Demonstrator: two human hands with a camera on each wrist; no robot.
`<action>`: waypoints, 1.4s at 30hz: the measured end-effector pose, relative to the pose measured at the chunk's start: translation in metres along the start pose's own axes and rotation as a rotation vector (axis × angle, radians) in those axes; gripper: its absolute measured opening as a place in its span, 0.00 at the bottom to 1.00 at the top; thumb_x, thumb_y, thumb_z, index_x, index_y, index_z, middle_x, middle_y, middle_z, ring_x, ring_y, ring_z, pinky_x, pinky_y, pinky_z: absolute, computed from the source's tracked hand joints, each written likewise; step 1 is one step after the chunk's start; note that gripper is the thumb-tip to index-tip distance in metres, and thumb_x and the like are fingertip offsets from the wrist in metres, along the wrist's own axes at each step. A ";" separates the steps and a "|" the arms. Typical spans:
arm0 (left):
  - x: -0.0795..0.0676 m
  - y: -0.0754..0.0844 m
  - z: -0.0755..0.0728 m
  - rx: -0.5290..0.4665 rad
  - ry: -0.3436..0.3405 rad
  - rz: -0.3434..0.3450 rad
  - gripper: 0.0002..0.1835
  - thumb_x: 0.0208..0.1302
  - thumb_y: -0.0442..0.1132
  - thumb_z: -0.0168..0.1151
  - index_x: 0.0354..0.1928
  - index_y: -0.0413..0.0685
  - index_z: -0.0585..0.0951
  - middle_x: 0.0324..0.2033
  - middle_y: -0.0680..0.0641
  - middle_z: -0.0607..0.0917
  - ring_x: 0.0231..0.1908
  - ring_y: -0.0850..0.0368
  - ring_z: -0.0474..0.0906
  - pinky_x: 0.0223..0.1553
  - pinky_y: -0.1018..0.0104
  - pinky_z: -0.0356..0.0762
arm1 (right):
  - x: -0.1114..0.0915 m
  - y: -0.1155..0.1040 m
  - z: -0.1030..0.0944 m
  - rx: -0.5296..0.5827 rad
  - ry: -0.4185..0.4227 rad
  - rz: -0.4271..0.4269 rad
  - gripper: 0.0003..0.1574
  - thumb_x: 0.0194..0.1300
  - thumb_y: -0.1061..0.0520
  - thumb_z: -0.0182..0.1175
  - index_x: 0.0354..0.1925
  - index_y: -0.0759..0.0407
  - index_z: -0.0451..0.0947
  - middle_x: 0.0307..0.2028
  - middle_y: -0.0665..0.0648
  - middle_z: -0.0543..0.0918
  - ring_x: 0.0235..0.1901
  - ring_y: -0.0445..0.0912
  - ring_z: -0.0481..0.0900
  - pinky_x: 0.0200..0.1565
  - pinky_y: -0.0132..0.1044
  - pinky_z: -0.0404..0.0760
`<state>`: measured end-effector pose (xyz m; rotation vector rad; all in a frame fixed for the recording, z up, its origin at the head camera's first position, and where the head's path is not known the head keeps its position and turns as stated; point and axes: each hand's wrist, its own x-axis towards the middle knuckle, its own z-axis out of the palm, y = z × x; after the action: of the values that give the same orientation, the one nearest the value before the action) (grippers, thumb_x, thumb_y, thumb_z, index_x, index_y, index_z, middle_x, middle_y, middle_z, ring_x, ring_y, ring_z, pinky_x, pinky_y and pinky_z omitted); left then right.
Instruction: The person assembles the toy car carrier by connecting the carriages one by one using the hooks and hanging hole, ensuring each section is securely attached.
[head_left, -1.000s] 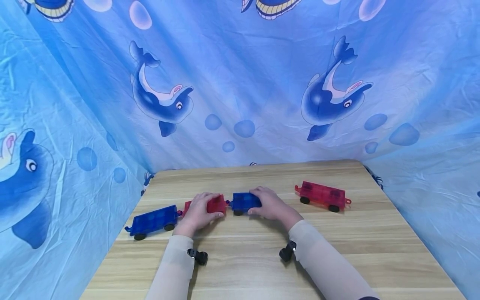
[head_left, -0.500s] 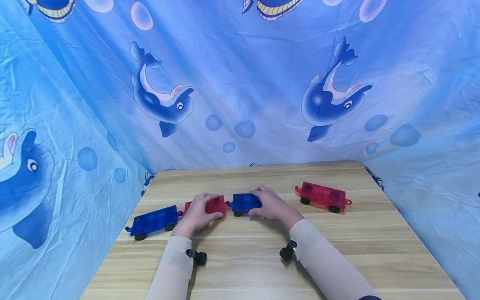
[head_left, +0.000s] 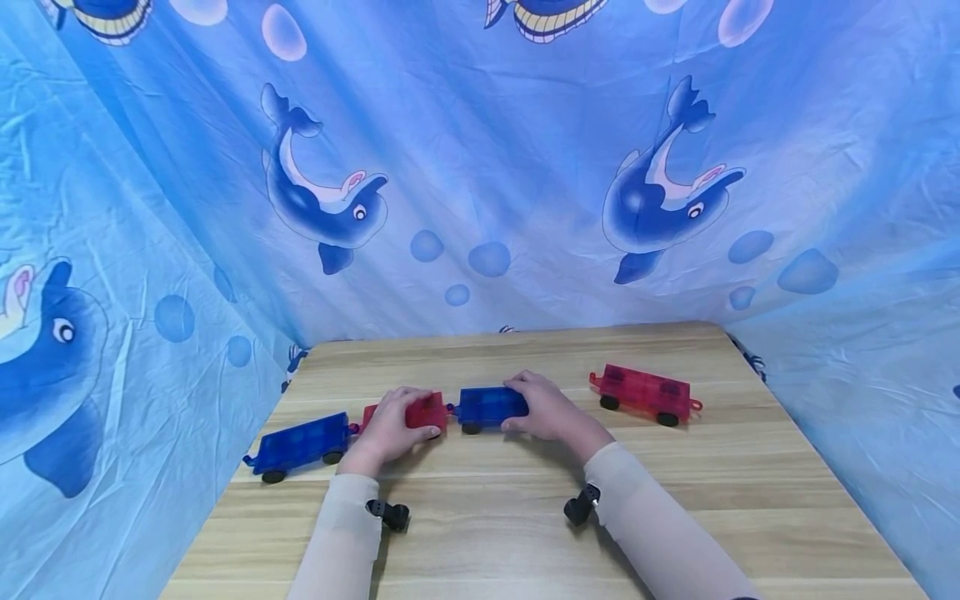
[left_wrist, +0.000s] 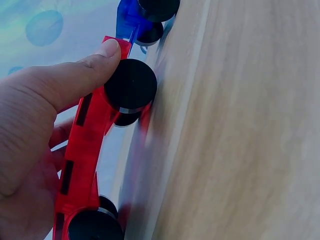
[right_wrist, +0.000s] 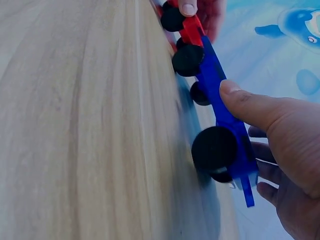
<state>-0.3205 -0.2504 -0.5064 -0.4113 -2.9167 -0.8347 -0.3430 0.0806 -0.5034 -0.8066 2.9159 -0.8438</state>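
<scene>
My left hand (head_left: 392, 423) grips a translucent red toy train car (left_wrist: 82, 145) across its flat top, thumb on the near side. My right hand (head_left: 546, 407) holds a blue toy train car (right_wrist: 220, 95) by its sides, near its right end. The two cars meet end to end at a small hook-and-ring coupling (head_left: 452, 408). To the left, another blue train car (head_left: 300, 443) joins the red one's other end, so three cars form a slightly bent row. Black wheels (right_wrist: 214, 149) sit low over the wooden tabletop. Part of the red car is hidden under my left hand.
A second red train car (head_left: 647, 392) stands apart on the right of the table (head_left: 480, 533), hook toward the row. Blue dolphin-print cloth (head_left: 480, 183) hangs behind the table and along both sides.
The three-car row has shifted slightly left, with my left hand moving along. My right hand now sits a little farther right on its blue car. The separate red car stays put.
</scene>
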 end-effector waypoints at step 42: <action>-0.007 -0.015 -0.006 0.034 0.050 -0.011 0.38 0.60 0.53 0.79 0.72 0.60 0.77 0.67 0.47 0.77 0.68 0.40 0.67 0.62 0.34 0.74 | -0.049 0.046 -0.081 0.049 0.200 0.123 0.52 0.63 0.35 0.74 0.78 0.48 0.67 0.77 0.63 0.65 0.72 0.67 0.65 0.67 0.68 0.68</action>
<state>-0.3176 -0.2674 -0.5100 -0.3666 -2.8852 -0.7836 -0.3331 0.1778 -0.4640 -0.5627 3.0618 -1.0361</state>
